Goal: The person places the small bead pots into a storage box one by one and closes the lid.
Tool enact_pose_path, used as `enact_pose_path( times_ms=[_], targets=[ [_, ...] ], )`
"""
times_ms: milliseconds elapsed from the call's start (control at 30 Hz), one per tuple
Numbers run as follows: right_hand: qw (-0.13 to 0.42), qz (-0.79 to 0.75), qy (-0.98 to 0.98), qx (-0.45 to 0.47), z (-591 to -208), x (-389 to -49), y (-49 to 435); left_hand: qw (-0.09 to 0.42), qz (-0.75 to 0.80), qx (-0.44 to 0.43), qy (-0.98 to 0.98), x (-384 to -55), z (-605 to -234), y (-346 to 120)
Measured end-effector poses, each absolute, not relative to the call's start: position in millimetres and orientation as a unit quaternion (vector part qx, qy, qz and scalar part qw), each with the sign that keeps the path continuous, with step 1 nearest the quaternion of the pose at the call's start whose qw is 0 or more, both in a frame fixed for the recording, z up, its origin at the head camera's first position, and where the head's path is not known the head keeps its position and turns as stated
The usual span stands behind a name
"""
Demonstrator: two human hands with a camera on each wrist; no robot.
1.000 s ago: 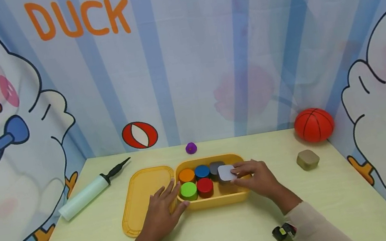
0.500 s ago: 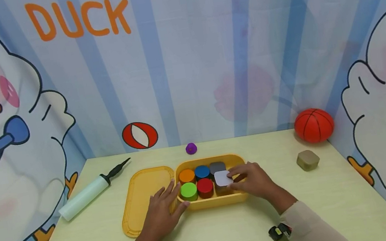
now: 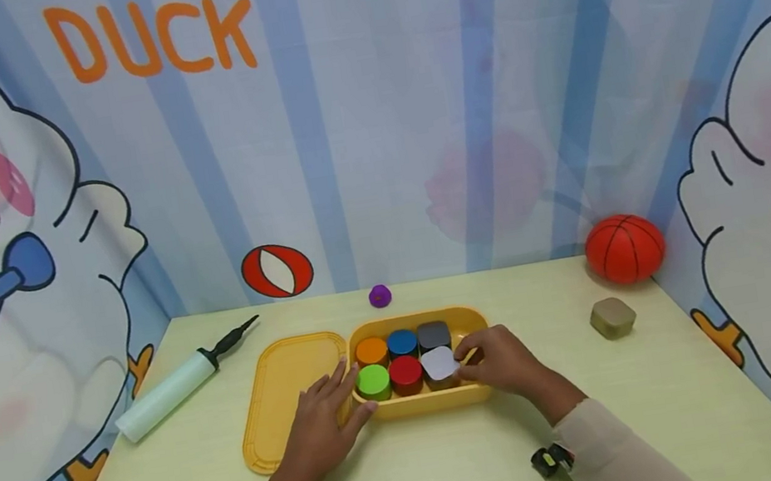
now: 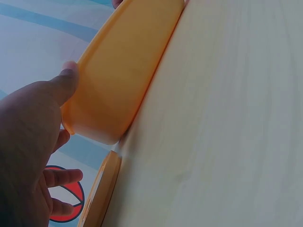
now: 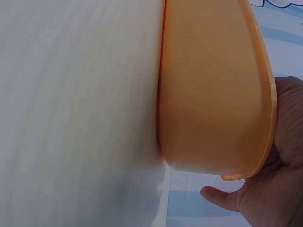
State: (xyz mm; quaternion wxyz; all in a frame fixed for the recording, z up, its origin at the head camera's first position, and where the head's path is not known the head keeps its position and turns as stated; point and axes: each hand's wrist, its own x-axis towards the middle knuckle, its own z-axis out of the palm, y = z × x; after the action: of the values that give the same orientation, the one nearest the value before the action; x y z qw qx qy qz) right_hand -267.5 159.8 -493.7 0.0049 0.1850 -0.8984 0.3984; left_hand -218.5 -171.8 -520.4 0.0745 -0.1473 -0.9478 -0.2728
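A yellow plastic box (image 3: pixel 427 405) stands uncovered on the table. Inside it are round-topped pieces: orange (image 3: pixel 371 351), blue (image 3: pixel 403 343), green (image 3: pixel 373 382) and red (image 3: pixel 406 374), plus a grey square block (image 3: pixel 434 334). My right hand (image 3: pixel 503 360) pinches a pale-topped, rounded square block (image 3: pixel 440 364) in the front row, right of the red piece. In the right wrist view the box wall (image 5: pixel 213 94) hides the fingertips. My left hand (image 3: pixel 323 423) touches the box's left end with spread, fairly straight fingers. Its thumb (image 4: pixel 67 78) lies at the rim in the left wrist view.
A yellow lid (image 3: pixel 265 436) lies flat left of the box, partly under the left hand. Farther left is a pale green hand pump (image 3: pixel 168 397). A purple knob-like piece (image 3: pixel 380 296) sits behind the box. A red ball (image 3: pixel 625 248) and a tan block (image 3: pixel 613 319) are at right.
The pale-topped block has moved left and toward the front with my right hand, revealing the grey block's top. My left hand has stayed at the box's end.
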Motion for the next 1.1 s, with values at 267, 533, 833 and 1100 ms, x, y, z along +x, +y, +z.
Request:
enact_pose_path(
  times_ms=[267, 533, 833, 1100],
  targets=[
    [0.022, 0.373, -0.91, 0.179, -491, -267, 154, 0.076, -0.272, -0.148, -0.948, -218, -520, -173],
    [0.073, 0.307, -0.935, 0.163, -492, -269, 147, 0.076, -0.274, -0.147, -0.948, -219, -522, -173],
    [0.061, 0.344, -0.926, 0.143, -491, -266, 149, 0.073, -0.277, -0.149, -0.947, -219, -522, -172],
    [0.069, 0.324, -0.926, 0.183, -490, -268, 151, 0.083, -0.282, -0.15, -0.944, -221, -525, -173]
  ],
)
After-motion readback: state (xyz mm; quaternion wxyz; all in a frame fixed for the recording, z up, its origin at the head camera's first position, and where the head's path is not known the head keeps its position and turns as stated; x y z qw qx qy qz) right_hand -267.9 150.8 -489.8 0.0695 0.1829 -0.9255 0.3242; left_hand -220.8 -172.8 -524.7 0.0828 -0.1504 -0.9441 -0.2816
